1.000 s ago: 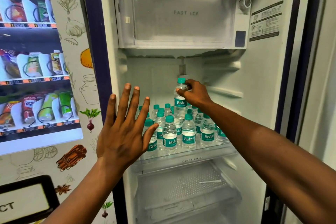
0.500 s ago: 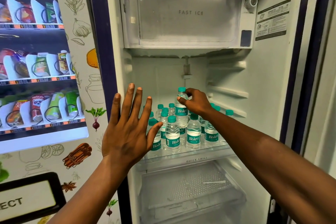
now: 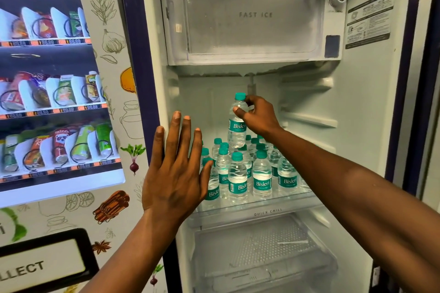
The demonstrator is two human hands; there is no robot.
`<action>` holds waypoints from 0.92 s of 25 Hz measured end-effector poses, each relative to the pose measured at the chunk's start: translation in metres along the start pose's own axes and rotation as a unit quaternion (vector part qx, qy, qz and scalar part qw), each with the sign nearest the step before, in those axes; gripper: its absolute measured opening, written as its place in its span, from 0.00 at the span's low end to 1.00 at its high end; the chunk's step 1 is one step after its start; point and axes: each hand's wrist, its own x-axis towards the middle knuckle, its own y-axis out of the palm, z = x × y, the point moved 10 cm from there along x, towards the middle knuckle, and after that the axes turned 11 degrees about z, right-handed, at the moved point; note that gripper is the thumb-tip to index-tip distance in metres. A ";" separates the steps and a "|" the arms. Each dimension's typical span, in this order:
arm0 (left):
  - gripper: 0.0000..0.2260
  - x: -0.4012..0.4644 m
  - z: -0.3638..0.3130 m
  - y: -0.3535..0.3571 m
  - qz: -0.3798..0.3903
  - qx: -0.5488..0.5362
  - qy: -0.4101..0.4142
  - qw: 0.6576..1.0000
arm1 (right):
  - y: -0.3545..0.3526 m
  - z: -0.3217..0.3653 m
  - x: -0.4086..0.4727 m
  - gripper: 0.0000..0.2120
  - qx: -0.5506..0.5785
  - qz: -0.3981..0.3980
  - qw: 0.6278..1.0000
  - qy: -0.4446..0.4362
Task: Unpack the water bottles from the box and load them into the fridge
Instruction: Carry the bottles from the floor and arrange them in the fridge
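Bottle (image 3: 237, 123): upright, above the back rows, right hand (image 3: 258, 118) fingers pinching its neck | bottles (image 3: 247, 171): standing packed on glass shelf (image 3: 269, 209), green caps up | left hand (image 3: 173, 173): fingers straight and spread, at fridge (image 3: 371, 107) left edge, holding nothing | vending machine (image 3: 54, 83) to the left.

To our left we see a vending machine (image 3: 59, 78) with three lit rows of snack packets and cans held in wire coils, each row above a strip of orange price tags (image 3: 57, 109). Its white side panel (image 3: 114, 197) bears drawings of herbs, garlic, a beetroot, cinnamon sticks and star anise. Low down we see a black-framed collection flap (image 3: 45, 266) with part of the word "COLLECT" on it.
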 end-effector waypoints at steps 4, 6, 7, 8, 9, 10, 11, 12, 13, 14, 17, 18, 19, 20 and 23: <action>0.33 0.000 0.000 0.004 0.022 0.012 -0.006 1.000 | 0.020 0.006 0.020 0.22 0.019 0.000 1.000 0.002; 0.33 0.000 0.000 0.004 0.021 0.007 -0.007 1.000 | 0.034 0.007 0.031 0.22 0.019 0.007 1.000 0.006; 0.33 0.001 0.000 0.004 0.021 0.006 -0.006 1.000 | 0.042 0.005 0.035 0.22 0.019 0.012 1.000 0.011; 0.33 0.001 -0.001 0.004 0.020 0.005 -0.004 1.000 | 0.050 0.003 0.040 0.22 0.021 0.019 0.999 0.019; 0.33 0.001 -0.001 0.003 0.019 0.005 -0.003 1.000 | 0.058 0.000 0.043 0.21 0.026 0.029 0.999 0.028; 0.33 0.001 -0.001 0.003 0.021 0.005 -0.002 1.000 | 0.066 -0.004 0.047 0.21 0.029 0.040 0.998 0.037; 0.33 0.002 -0.001 0.004 0.023 0.006 -0.003 1.000 | 0.075 -0.008 0.051 0.21 0.028 0.052 0.997 0.045; 0.33 0.002 -0.001 0.005 0.025 0.008 -0.005 1.000 | 0.083 -0.011 0.056 0.21 0.021 0.065 0.996 0.053; 0.33 0.002 -0.001 0.006 0.026 0.008 -0.006 1.000 | 0.091 -0.014 0.060 0.21 0.009 0.080 0.995 0.059; 0.33 0.003 -0.001 0.006 0.026 0.008 -0.007 1.000 | 0.098 -0.017 0.065 0.21 -0.006 0.097 0.993 0.066; 0.33 0.004 -0.001 0.008 0.028 0.010 -0.008 1.000 | 0.120 -0.030 0.072 0.22 -0.056 0.143 0.983 0.095; 0.33 0.004 -0.001 0.008 0.030 0.012 -0.010 0.999 | 0.125 -0.035 0.072 0.22 -0.075 0.155 0.979 0.107; 0.33 0.005 -0.001 0.009 0.032 0.013 -0.011 0.999 | 0.130 -0.039 0.073 0.22 -0.097 0.166 0.975 0.116; 0.33 0.005 -0.001 0.009 0.035 0.015 -0.013 0.999 | 0.135 -0.044 0.073 0.23 -0.122 0.176 0.969 0.123; 0.33 0.004 0.000 0.010 0.035 0.020 -0.015 0.999 | 0.147 -0.054 0.072 0.21 -0.186 0.209 0.951 0.132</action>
